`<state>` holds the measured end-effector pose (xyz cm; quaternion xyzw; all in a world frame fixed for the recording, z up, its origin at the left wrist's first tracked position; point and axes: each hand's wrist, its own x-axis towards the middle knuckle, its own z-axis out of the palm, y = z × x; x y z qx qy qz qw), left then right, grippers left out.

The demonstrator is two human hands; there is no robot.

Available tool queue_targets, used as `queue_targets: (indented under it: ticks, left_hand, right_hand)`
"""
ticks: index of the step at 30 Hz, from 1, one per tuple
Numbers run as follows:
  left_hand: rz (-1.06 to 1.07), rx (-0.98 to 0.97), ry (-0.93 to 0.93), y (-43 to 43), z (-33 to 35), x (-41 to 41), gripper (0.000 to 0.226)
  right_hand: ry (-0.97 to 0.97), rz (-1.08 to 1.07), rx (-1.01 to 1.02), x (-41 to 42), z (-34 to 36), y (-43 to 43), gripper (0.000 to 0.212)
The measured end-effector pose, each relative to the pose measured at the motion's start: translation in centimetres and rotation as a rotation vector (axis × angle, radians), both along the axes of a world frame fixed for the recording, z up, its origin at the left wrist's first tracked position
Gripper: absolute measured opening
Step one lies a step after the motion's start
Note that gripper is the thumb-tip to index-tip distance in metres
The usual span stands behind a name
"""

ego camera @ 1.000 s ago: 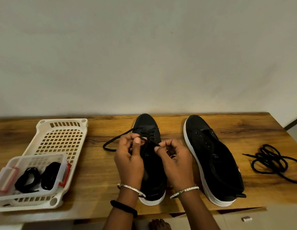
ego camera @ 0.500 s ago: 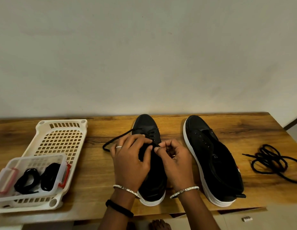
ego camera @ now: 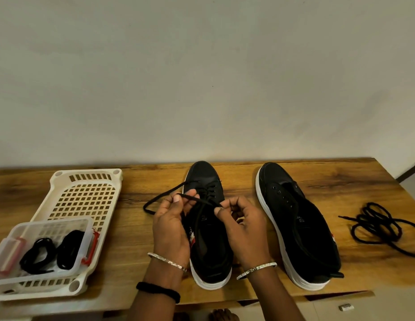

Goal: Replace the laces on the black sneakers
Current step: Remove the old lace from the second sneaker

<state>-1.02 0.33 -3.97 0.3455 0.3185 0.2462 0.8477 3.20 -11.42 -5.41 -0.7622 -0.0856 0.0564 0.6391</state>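
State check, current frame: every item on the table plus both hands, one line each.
Left sneaker: upright on table, partly laced.
Right sneaker: upright, eyelets empty.
Lace: threaded through left sneaker, stretched between hands.
Left hand: pinches lace.
Right hand: pinches lace.
Loose laces: tangled pile, right end of table.
Basket: left end of table.
Box: in basket, holds two coiled laces.

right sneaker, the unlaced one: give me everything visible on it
A black sneaker with a fabric-looking upper and a thick white sole. Its eyelets are empty, no lace. It sits upright on the wooden table, toe toward the wall, heel at the near edge. Light lettering inside is unreadable; there is a red mark on the outer side. Only the table plainly touches it.
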Motion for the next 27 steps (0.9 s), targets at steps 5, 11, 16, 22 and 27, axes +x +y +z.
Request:
queue_targets:
  ticks: [5,11,16,22,27]
  left_hand:
    - [-0.083,0.921,0.072,1.0,-1.2,-0.6,0.022]
    - [-0.125,1.755,0.404,1.1,-2.4,-1.1,0.022]
    - [0.002,1.706,0.363,0.4,-2.3,-0.9,0.008]
    - [0.175,0.907,0.213,0.2,-1.2,-0.3,0.007]
    - [0.144,0.599,0.247,1.8,-2.0,-0.4,0.006]
  right_hand:
    - [0.004,-0.017,-0.008,0.1,0.1,0.0,0.010]
    - [0.004,-0.020,-0.022,0.0,0.0,0.1,0.010]
    - [-0.006,-0.018,-0.034,0.0,0.0,0.0,0.011]
    - [-0.011,-0.012,-0.012,0.0,0.2,-0.2,0.010]
    - [-0.003,-0.006,-0.008,-0.1,0.3,-0.1,0.010]
